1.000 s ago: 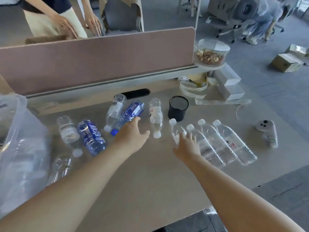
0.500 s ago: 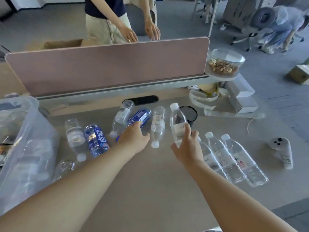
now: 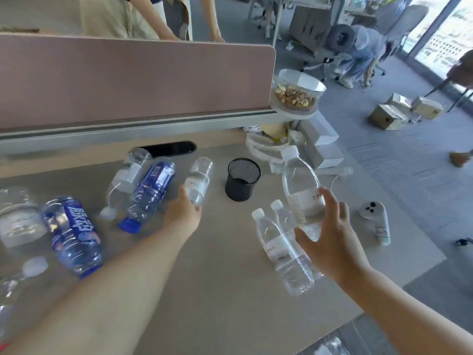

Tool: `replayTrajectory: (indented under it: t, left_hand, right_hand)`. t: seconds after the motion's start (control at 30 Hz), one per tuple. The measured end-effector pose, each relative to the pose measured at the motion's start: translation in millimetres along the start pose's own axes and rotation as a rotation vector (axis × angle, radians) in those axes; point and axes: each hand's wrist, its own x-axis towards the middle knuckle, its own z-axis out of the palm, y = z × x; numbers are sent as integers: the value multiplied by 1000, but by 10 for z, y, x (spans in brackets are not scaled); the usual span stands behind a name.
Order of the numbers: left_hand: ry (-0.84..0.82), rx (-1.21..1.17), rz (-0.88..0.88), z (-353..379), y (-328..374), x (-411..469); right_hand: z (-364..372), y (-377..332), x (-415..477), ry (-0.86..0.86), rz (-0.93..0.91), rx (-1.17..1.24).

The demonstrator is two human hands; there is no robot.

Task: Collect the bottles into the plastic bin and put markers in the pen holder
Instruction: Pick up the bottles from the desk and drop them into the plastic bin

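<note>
My right hand (image 3: 330, 242) grips a clear water bottle (image 3: 300, 188) by its lower half and holds it upright above the desk. Two more clear bottles (image 3: 279, 248) lie below it. My left hand (image 3: 183, 213) closes around the cap end of a small clear bottle (image 3: 199, 180) that lies on the desk. Left of it lie a blue bottle (image 3: 151, 193), another clear bottle (image 3: 128, 175), a blue-labelled bottle (image 3: 73, 234) and a blurred clear bottle (image 3: 18, 219). The black mesh pen holder (image 3: 243, 179) stands between my hands. I see no markers and no plastic bin.
A pink partition (image 3: 128, 78) runs along the desk's back, with a person's hands behind it. A tub of nuts (image 3: 298, 92), white boxes (image 3: 320, 142) and a bag sit at the back right. A white controller (image 3: 376, 219) lies near the desk's right edge.
My right hand has lifted the clear bottle higher and to the right. My left hand has shifted from the blue bottle's cap to the small clear bottle. The bin has left the view.
</note>
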Motion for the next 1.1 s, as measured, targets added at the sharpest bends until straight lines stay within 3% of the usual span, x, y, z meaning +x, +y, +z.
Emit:
replayTrajectory:
  t: [0.17,0.37,0.53,0.67,0.77,0.87,0.97,1.1]
  left_hand:
    - [102,-230,122,-476,134,-298]
    - [424,-391,277,-2292,-124,-636]
    - [750,-366,165,-3831,-1500,-1080]
    - [907,-282,-102,-4531,-2792,-1717]
    - [927,-250,-239,-4664,-3532,-2130]
    - [910,-310,-275,-4550,-4028,-2374]
    - [861,-402,-349,-4238,-4275,-2483]
    - [752,-492,-317,-3769,-4372,-2398]
  right_hand:
    - [35,-231,57,-23,11,24]
    - [-194,-1584,277,35,-177,118]
    - [-144,-3375,28,6,-415,293]
    - [207,-4693,-679,-126,-578,513]
    - [592,-5332,-1317,-285,-581,650]
    - [1005,-5638,-1764,-372,-576,638]
    - [1338,-5706,-1952,-409,-541,602]
    - [1704,-5591,-2024,-452,-485,561]
